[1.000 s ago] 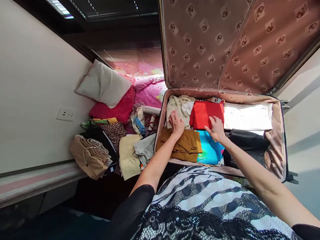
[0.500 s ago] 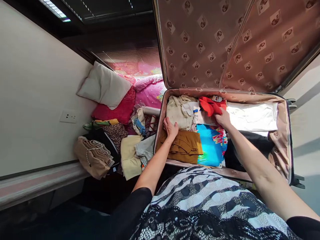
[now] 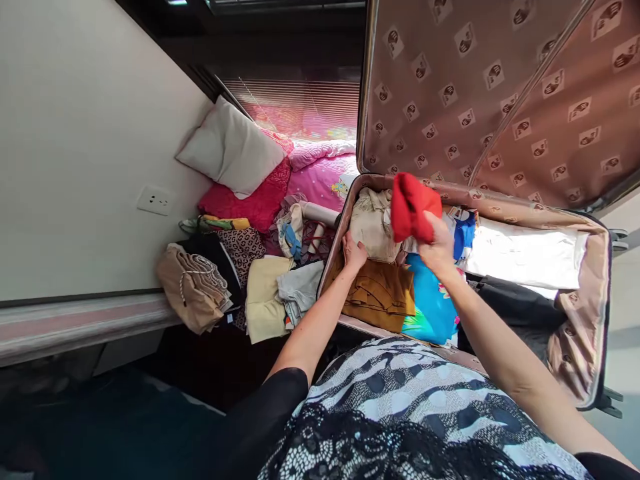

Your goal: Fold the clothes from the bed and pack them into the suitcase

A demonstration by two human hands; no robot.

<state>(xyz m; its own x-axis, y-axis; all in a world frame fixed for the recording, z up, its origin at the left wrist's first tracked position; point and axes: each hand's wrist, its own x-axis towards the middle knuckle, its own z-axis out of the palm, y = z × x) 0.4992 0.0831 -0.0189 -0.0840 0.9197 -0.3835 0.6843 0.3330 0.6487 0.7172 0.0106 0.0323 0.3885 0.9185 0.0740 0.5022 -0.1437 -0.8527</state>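
A bundled red cloth [image 3: 414, 205] is in my right hand [image 3: 438, 245], whose fingers are closed around its lower right side. It is raised above the clothes in the open suitcase [image 3: 603, 320]. My left hand [image 3: 355, 255] rests at the lower left corner of a folded beige garment [image 3: 374, 227], thumb apart, by the suitcase's left wall. Its other fingertips are partly hidden. Below lie brown folded clothing [image 3: 383, 293] and a bright blue patterned garment [image 3: 433, 300]. White folded clothing [image 3: 525, 253] and black clothing [image 3: 520, 303] fill the right part.
The suitcase lid [image 3: 480, 87] stands raised at the back. To the left are a white pillow [image 3: 240, 153], a pale yellow folded cloth [image 3: 267, 300], a grey cloth [image 3: 301, 290] and a tan folded item with a cord [image 3: 193, 293]. A wall socket [image 3: 154, 200] is farther left.
My right hand has lifted the red cloth up and to the left, uncovering a blue item. My left hand stays by the beige garment. The view has shifted left.
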